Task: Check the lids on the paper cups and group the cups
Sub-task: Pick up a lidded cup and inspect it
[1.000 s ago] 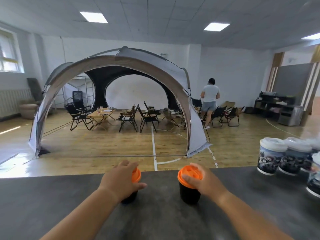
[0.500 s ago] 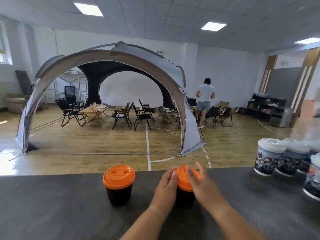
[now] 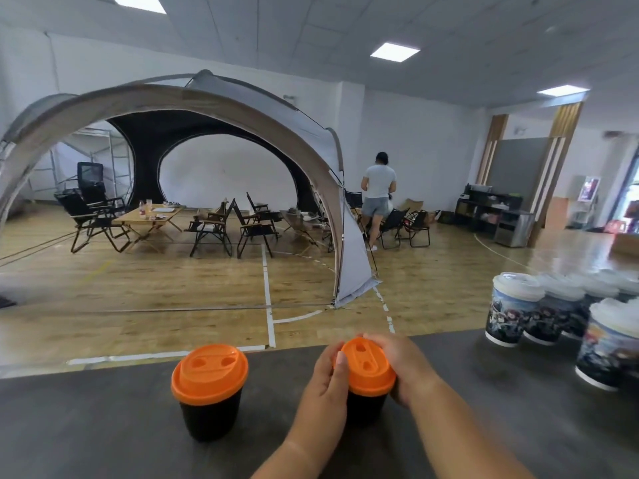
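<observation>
**Head view**

Count of cups:
- Two black paper cups, each with one orange lid seated on top.
- At least four printed cups (image 3: 513,311) with white lids. The farther ones are blurred, so the exact count cannot be told.

Position of task items:
- All cups stand upright on the dark grey counter (image 3: 103,426).
- The free cup (image 3: 210,413) stands at 11 o'clock from the wearer, apart from both hands. Its lid (image 3: 210,373) sits level.
- The held cup (image 3: 364,407) stands at 12 o'clock, near the free cup but not touching it.
- The printed cups are packed together at 2 o'clock, well apart from the black pair.

Hands:
- The left hand (image 3: 326,385) curls round the 9 o'clock side of the held cup's lid (image 3: 368,369), thumb against the rim.
- The right hand (image 3: 403,366) curls round the 3 o'clock side, fingers wrapped over the lid edge.

Contents:
- Every cup is lidded, so what is inside cannot be told.

Surroundings:
- One arched tent (image 3: 242,108) stands on the wooden floor at 11 o'clock, with folding chairs and a low wooden table (image 3: 148,216) under it.
- One person (image 3: 378,188) stands at 1 o'clock, back turned.
</observation>
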Demonstrator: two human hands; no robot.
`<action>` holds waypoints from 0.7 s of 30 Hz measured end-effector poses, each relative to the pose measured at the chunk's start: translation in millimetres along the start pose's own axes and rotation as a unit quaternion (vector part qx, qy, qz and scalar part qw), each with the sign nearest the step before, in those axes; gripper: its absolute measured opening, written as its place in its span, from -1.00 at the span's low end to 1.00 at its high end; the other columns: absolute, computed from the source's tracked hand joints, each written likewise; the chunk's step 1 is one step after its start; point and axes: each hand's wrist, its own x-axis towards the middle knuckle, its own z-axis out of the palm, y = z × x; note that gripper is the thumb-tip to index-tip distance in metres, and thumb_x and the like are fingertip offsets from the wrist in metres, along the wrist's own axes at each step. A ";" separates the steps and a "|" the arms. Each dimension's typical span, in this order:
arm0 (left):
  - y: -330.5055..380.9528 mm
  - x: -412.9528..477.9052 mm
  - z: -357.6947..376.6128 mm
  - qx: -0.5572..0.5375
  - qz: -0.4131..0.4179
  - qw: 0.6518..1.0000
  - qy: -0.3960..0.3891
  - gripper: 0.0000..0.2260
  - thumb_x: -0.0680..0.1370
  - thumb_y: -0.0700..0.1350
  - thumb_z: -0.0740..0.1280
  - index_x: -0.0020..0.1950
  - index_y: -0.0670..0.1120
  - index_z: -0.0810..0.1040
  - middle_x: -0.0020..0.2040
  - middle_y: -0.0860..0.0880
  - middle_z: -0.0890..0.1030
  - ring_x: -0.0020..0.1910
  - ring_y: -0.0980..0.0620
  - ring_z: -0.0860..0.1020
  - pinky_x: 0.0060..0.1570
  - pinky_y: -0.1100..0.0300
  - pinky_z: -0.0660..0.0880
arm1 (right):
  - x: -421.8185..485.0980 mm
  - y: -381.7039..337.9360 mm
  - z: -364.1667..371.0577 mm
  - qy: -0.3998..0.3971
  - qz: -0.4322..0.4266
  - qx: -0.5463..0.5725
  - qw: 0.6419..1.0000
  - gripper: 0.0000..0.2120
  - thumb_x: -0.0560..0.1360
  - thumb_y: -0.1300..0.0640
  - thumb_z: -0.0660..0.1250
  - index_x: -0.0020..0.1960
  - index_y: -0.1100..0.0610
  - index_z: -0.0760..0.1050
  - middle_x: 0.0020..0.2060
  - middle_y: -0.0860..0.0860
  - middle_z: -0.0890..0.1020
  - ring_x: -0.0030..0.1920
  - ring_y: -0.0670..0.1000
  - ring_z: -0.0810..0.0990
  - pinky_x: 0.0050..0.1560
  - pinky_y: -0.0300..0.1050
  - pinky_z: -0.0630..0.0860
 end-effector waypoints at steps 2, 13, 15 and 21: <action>1.0 -1.7 0.9 0.006 -0.005 1.000 -0.014 -0.81 0.60 0.10 0.19 0.21 0.25 0.38 0.13 0.32 0.51 0.10 0.44 0.45 -0.08 0.60 0.35 | -0.5 -0.1 0.5 0.011 -0.001 0.005 1.000 -0.87 0.51 0.19 0.37 -0.13 0.17 0.68 -0.24 0.12 0.71 -0.18 0.10 0.65 -0.06 -0.03 0.54; -1.1 -2.5 1.1 0.025 0.024 0.999 -0.032 -0.69 0.49 0.22 0.18 0.22 0.25 0.40 0.14 0.27 0.55 0.16 0.36 0.49 0.06 0.48 0.36 | -7.9 9.9 -6.8 0.017 -0.005 0.030 0.999 -0.82 0.56 0.14 0.31 0.01 0.19 0.65 -0.10 0.19 0.71 0.00 0.19 0.66 0.16 0.12 0.55; -2.5 -1.9 1.5 0.033 0.023 0.999 -0.029 -0.71 0.49 0.23 0.17 0.19 0.26 0.40 0.15 0.26 0.55 0.16 0.33 0.49 0.08 0.46 0.35 | -10.4 13.9 -7.4 0.024 -0.015 0.030 0.999 -0.80 0.57 0.11 0.29 0.00 0.18 0.65 -0.10 0.17 0.71 -0.01 0.17 0.66 0.08 0.08 0.56; 2.5 -3.6 0.8 0.057 0.026 0.998 -0.032 -0.87 0.59 0.14 0.14 0.13 0.30 0.35 0.10 0.30 0.52 0.10 0.38 0.48 -0.06 0.54 0.36 | -19.0 23.9 -5.1 0.075 -0.086 -0.016 0.993 -0.72 0.66 0.10 0.12 0.03 0.12 0.60 -0.09 0.09 0.68 -0.02 0.05 0.63 0.05 -0.03 0.55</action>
